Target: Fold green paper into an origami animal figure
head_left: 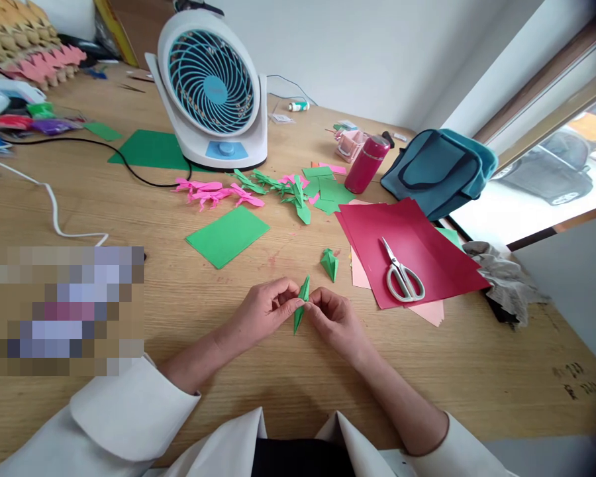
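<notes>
Between both hands is a narrow green folded paper piece (302, 291), pointed at its top and bottom. My left hand (271, 308) pinches it from the left, thumb and fingers closed on its middle. From the other side my right hand (335, 319) grips it too, with its thumb pressed close to the left thumb. Just beyond the right hand lies another green folded paper piece (330, 264). A flat green paper sheet (228, 235) rests farther left. Behind that are pink folded paper figures (213, 192) and green folded paper figures (298, 199).
White-handled scissors (402, 275) lie on red paper sheets (367, 245) at the right. A pink bottle (367, 164) and a teal bag (437, 169) stand behind. A fan (216, 93) is at the back, with a black cable (124, 159) running left. A blurred patch covers something at left.
</notes>
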The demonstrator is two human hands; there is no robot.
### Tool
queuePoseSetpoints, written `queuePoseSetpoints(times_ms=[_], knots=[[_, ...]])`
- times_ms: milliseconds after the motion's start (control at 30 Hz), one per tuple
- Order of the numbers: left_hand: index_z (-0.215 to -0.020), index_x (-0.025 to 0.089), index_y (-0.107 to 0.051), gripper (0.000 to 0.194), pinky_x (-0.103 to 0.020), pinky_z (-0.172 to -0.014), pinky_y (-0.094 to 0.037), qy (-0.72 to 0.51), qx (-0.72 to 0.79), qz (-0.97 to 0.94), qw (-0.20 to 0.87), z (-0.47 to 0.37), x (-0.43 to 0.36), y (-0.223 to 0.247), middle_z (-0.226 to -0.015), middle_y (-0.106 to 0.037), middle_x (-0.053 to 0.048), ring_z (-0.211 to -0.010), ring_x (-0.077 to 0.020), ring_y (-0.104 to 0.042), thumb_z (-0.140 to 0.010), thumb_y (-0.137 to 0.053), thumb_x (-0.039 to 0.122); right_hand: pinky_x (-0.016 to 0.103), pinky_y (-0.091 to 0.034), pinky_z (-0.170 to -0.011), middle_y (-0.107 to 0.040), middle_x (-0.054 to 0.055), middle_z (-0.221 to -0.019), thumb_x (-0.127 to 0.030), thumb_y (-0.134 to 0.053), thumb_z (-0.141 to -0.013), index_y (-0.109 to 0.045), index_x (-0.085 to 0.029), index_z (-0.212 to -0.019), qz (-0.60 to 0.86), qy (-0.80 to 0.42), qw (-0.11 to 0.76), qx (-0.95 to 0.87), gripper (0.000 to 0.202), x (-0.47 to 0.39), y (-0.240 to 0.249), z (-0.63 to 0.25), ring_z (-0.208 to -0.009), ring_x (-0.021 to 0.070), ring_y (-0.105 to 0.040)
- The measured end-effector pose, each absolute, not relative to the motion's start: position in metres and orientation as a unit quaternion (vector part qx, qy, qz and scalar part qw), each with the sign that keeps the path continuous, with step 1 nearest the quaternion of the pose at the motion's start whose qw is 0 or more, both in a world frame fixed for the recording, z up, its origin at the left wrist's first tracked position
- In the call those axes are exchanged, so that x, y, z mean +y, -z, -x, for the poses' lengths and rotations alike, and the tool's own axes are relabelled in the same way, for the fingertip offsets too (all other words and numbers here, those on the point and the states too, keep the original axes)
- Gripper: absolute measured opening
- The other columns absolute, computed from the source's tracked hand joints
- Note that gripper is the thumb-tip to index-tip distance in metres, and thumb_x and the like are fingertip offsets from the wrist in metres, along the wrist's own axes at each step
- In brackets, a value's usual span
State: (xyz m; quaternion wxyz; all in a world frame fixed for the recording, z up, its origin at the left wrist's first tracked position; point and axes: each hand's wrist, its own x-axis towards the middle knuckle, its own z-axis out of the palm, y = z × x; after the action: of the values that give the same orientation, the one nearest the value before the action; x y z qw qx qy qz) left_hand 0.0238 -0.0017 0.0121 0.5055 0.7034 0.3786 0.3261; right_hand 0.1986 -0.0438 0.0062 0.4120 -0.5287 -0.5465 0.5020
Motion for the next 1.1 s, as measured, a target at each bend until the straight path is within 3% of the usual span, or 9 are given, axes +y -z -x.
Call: queuePoseSetpoints(times_ms=[167, 467, 800, 967, 1100], knots=[[-0.079, 0.016, -0.056, 0.023, -0.02, -0.049, -0.042, -0.322, 0.381, -0.621, 0.605, -0.025, 0.002, -0.005, -0.066, -0.051, 0.005, -0.054, -0.0082, -0.047, -0.081, -0.066, 0.037, 0.024, -0.031, -0.055, -0.051, -0.002, -0.066, -0.038, -0.06, -0.088, -0.056, -0.017, -0.075, 0.535, -0.492, 0.414, -0.549, 0.025, -0.046, -0.003, -0.196, -0.06, 0.0103, -0.041], [-0.069, 0.016, -0.054, 0.037, -0.017, -0.043, -0.037, -0.326, 0.375, -0.579, 0.646, -0.026, 0.005, -0.004, -0.055, -0.047, 0.008, -0.047, -0.0059, -0.045, -0.069, -0.078, 0.044, 0.022, -0.031, -0.052, -0.049, -0.004, -0.061, -0.035, -0.063, -0.086, -0.056, -0.017, -0.072, 0.559, -0.465, 0.418, -0.544, 0.024, -0.048, -0.004, -0.193, -0.057, 0.0094, -0.041], [-0.069, 0.016, -0.051, 0.036, -0.02, -0.048, -0.043, -0.279, 0.359, -0.576, 0.679, -0.022, 0.008, -0.009, -0.06, -0.05, 0.007, -0.05, -0.0072, -0.049, -0.071, -0.077, 0.041, 0.023, -0.03, -0.052, -0.049, -0.003, -0.06, -0.037, -0.064, -0.085, -0.056, -0.018, -0.07, 0.557, -0.461, 0.423, -0.546, 0.026, -0.049, -0.007, -0.191, -0.055, 0.0096, -0.04], [-0.07, 0.016, -0.051, 0.034, -0.02, -0.049, -0.042, -0.272, 0.369, -0.575, 0.677, -0.021, 0.009, -0.008, -0.058, -0.051, 0.007, -0.049, -0.0076, -0.051, -0.073, -0.075, 0.04, 0.024, -0.03, -0.054, -0.047, -0.003, -0.062, -0.035, -0.057, -0.091, -0.057, -0.018, -0.073, 0.538, -0.466, 0.398, -0.578, 0.025, -0.048, -0.007, -0.195, -0.057, 0.0103, -0.038], [-0.071, 0.017, -0.05, 0.032, -0.021, -0.048, -0.043, -0.27, 0.381, -0.577, 0.67, -0.021, 0.009, -0.006, -0.06, -0.049, 0.007, -0.049, -0.0081, -0.05, -0.073, -0.073, 0.039, 0.025, -0.036, -0.06, -0.054, -0.001, -0.071, -0.035, -0.057, -0.092, -0.06, -0.018, -0.081, 0.528, -0.469, 0.424, -0.567, 0.02, -0.047, -0.006, -0.197, -0.064, 0.0119, -0.045]])
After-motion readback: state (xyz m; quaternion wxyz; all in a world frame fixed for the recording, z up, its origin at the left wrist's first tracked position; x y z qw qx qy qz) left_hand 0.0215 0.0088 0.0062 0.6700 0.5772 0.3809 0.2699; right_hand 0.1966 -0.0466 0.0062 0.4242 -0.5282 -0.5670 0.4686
